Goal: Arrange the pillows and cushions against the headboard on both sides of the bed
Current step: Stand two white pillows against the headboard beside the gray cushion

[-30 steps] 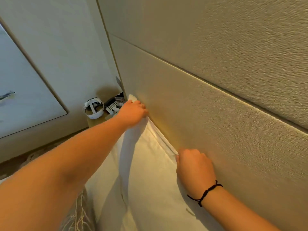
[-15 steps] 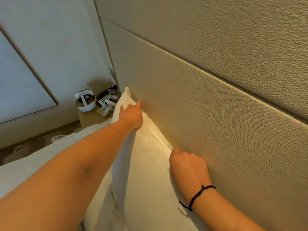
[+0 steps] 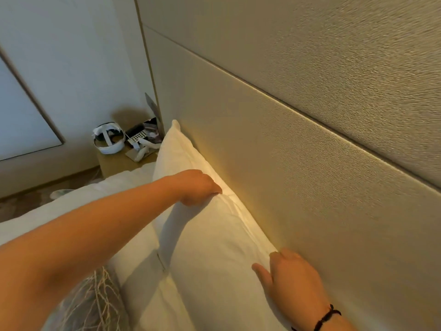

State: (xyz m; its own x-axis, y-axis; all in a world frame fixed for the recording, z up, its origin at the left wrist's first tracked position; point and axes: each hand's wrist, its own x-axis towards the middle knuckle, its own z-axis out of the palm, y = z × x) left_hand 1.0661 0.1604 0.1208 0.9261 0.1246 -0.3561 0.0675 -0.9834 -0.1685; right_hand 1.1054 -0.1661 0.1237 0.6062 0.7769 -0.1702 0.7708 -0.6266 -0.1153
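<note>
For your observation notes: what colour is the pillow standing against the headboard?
White; the pillow shows best in the head view, tinted yellowish along its top edge.

No text, label, brand, number or sign can be read anywhere in the frame. The one likely carrier is the clutter on the bedside table (image 3: pixel 114 163) at the middle left: a small white remote (image 3: pixel 136 139) shows a grid of dark buttons, but any markings on it are too small and blurred to make out, and the dark packet (image 3: pixel 150 131) just right of it shows only indistinct patches of colour.
</note>
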